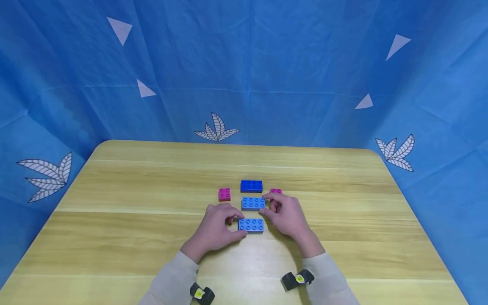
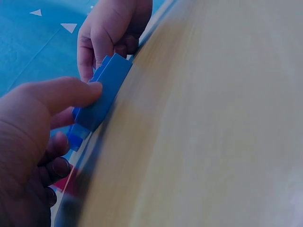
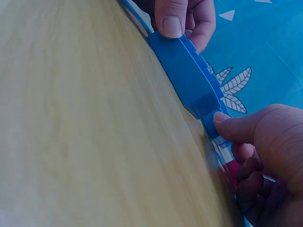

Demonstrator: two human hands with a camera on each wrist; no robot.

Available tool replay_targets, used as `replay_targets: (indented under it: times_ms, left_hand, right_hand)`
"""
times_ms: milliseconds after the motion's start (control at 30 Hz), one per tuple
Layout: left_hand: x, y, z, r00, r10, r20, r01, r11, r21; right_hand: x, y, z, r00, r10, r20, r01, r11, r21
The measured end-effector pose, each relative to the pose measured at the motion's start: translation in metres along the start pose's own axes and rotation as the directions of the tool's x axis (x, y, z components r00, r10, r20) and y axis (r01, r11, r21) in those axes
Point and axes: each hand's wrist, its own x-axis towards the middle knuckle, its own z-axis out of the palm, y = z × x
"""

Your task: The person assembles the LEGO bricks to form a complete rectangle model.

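Two light blue toy building bricks lie one behind the other on the table, studs up. My left hand (image 1: 217, 226) pinches the left end of the nearer light blue brick (image 1: 250, 225), thumb on its front side. With thumb and forefinger, my right hand (image 1: 286, 214) holds the right end of the farther light blue brick (image 1: 253, 203). A small gap separates these bricks in the head view. In the right wrist view the left thumb (image 3: 171, 26) presses on the nearer brick's side, and the farther brick (image 3: 210, 122) is partly hidden behind it.
Beyond the light bricks lies a dark blue brick (image 1: 251, 186). A small pink brick (image 1: 224, 194) stands to its left; another pink brick (image 1: 276, 191) at its right is partly covered by my right hand. A blue patterned cloth (image 1: 248, 63) hangs behind the wooden table (image 1: 133, 190).
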Motion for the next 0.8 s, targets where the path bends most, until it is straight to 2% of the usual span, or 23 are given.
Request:
replay_targets:
  times_ms: [233, 800]
  left_hand:
    - [-0.0019, -0.0017, -0.0025, 1.000, -0.026, -0.002, 0.026, 1.000, -0.003]
    - [-0.0037, -0.0079, -0.0090, 0.998, -0.056, -0.034, 0.056, 0.998, -0.003]
  right_hand:
    - [-0.0029, 0.0003, -0.0029, 0.999, 0.026, 0.018, -0.026, 1.000, 0.009]
    - [-0.0058, 0.0016, -0.0077, 1.000, 0.007, 0.013, -0.008, 1.000, 0.019]
